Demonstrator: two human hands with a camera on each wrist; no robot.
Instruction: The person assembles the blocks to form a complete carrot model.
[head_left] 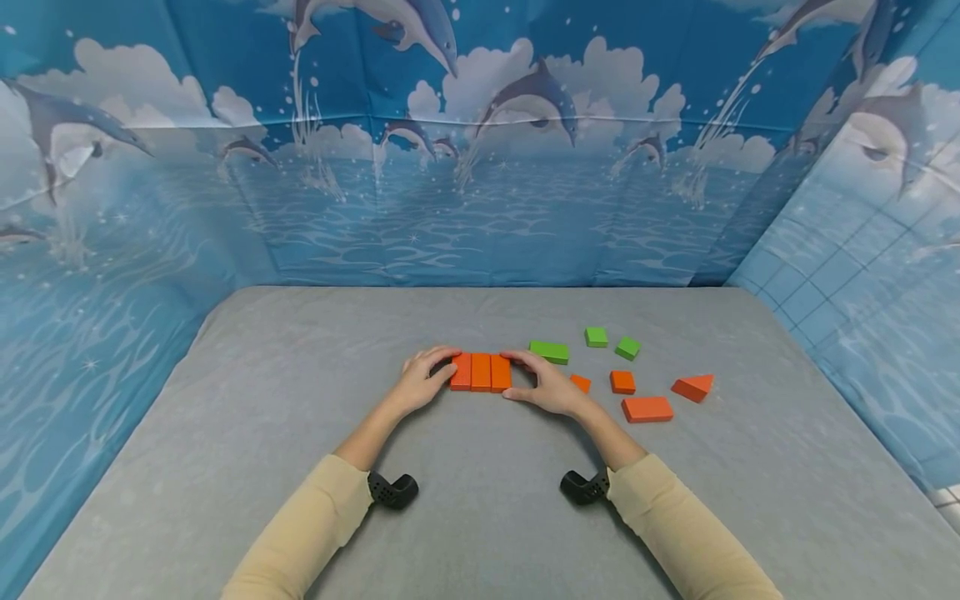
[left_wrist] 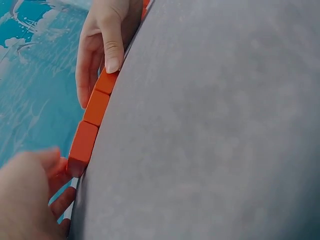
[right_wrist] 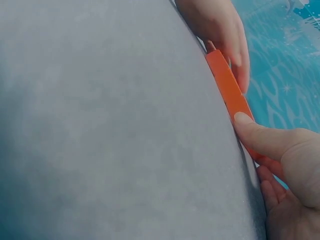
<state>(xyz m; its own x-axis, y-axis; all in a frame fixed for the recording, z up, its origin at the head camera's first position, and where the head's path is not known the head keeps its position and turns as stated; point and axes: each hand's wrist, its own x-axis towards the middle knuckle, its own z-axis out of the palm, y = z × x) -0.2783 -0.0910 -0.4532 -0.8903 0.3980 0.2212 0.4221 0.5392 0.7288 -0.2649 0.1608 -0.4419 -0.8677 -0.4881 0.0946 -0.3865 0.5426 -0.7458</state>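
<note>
Three orange blocks stand side by side in a row on the grey table: a left orange block [head_left: 461,372], a middle one [head_left: 481,372] and a right one [head_left: 500,373]. At the row's left end, my left hand [head_left: 422,383] touches the left block with thumb and fingers spread apart; the left wrist view blurs its thumb. My right hand [head_left: 549,387] pinches the right block, thumb [left_wrist: 113,57] on its near end and the fingers behind. An orange piece [head_left: 581,383] lies partly hidden beside the right hand.
Farther right lie a long green block [head_left: 550,352], two small green blocks [head_left: 596,337], a small orange block [head_left: 622,382], a long orange block [head_left: 647,409] and an orange triangular block [head_left: 693,387]. A dolphin-print curtain [head_left: 480,225] borders the table's back and sides.
</note>
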